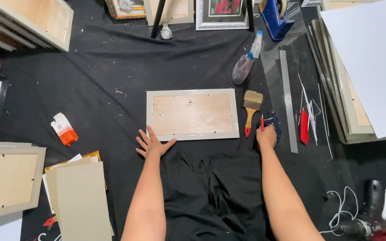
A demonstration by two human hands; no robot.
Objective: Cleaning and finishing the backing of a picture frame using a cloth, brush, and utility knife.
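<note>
At the centre of the black cloth [112,76] lies a grey picture frame [192,114], back up with its plywood panel showing. At its seven o'clock corner the left hand [152,144] rests flat, fingers spread, holding nothing. At the frame's four o'clock the right hand [266,136] is closed around a thin red-handled tool [262,123], mostly hidden in the fist, beside a paintbrush [251,110] and a half-covered dark blue rag [275,121].

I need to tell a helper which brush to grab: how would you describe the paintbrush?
Find the picture frame lying face down mid-cloth. Just right of it lies the paintbrush, before the right hand. It alone has pale bristles, a wooden handle and a red tip.
</note>
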